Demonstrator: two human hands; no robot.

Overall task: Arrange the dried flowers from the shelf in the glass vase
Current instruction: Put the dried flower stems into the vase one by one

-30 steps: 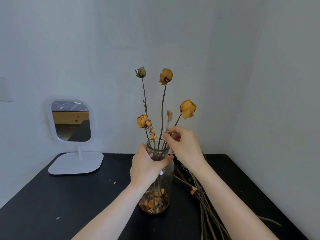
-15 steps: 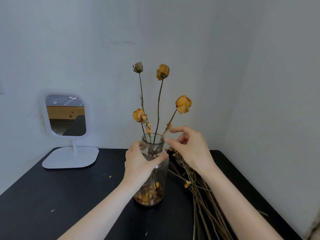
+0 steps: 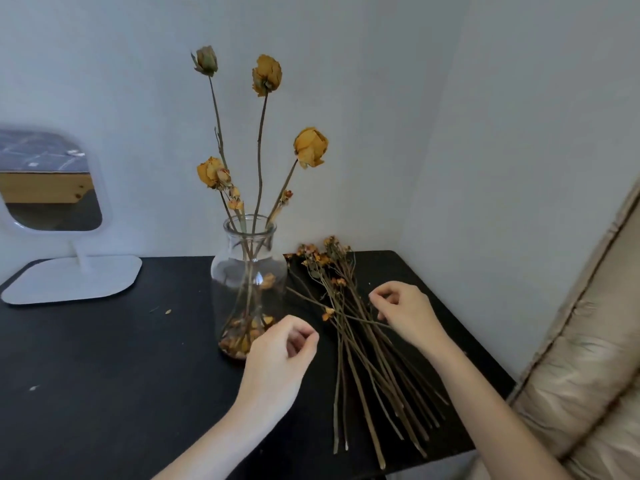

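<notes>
fingers (image 3: 305, 336) on the left hand (image 3: 277, 362) hang loosely curled, thumb tip near the forefinger, nothing between them. the hand hovers low at frame centre, just in front of the vase's lower right side, clear of the glass. over to the right hand (image 3: 407, 315), right of centre: knuckles up, fingers curled down over the pile (image 3: 360, 375), forefinger and thumb drawn close together. one thin stem (image 3: 367, 321) runs slantwise across the pile straight to those fingertips, but whether they pinch it or merely brush it, cannot tell. the vase (image 3: 247, 268) stands upright at centre on the black table (image 3: 104, 375), clear glass, narrow neck, loose petals (image 3: 242, 336) heaped at its bottom. flowers (image 3: 310, 147) rise out of its neck, long stems fanning apart: a greenish bud highest at left, a yellow bloom beside it, a third leaning right, a fourth lower on the left, small sprigs just above the rim. the pile lies flat on the table just right of the vase, small orange heads toward the back wall, cut ends toward the near edge. a white mirror (image 3: 52, 188) on a flat foot stands at the left edge of the frame, well apart from the vase. a beige padded cushion (image 3: 588, 375) fills the lower right corner.
</notes>
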